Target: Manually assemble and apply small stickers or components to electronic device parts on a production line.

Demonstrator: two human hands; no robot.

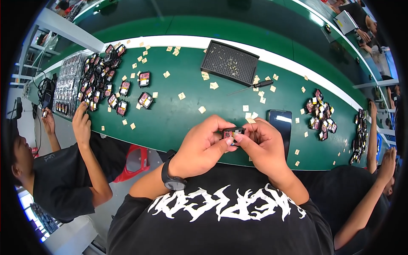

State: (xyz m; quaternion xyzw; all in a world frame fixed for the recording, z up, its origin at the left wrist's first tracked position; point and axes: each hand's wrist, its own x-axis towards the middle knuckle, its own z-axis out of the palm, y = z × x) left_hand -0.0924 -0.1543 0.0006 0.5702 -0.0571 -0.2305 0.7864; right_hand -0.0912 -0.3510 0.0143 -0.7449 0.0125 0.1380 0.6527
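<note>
Between my two hands is a small black-cased electronic module (233,131) with a reddish circuit board showing. My left hand (203,142) grips its left side, thumb pressed on the near face; a dark watch is on that wrist. My right hand (265,142) pinches the right side, its thumb by the board. Fingers hide much of the casing. Small pale square pieces (250,120) lie just beyond my right fingers. A dark phone (280,123) rests on the green table right beside my right hand.
A black tray (205,68) holding small screw-like parts stands at the back, with a screwdriver (257,85) beside it. Piles of similar modules lie left (97,76) and right (321,117). Pale squares are scattered over the green tabletop (178,123). Co-workers sit on both sides.
</note>
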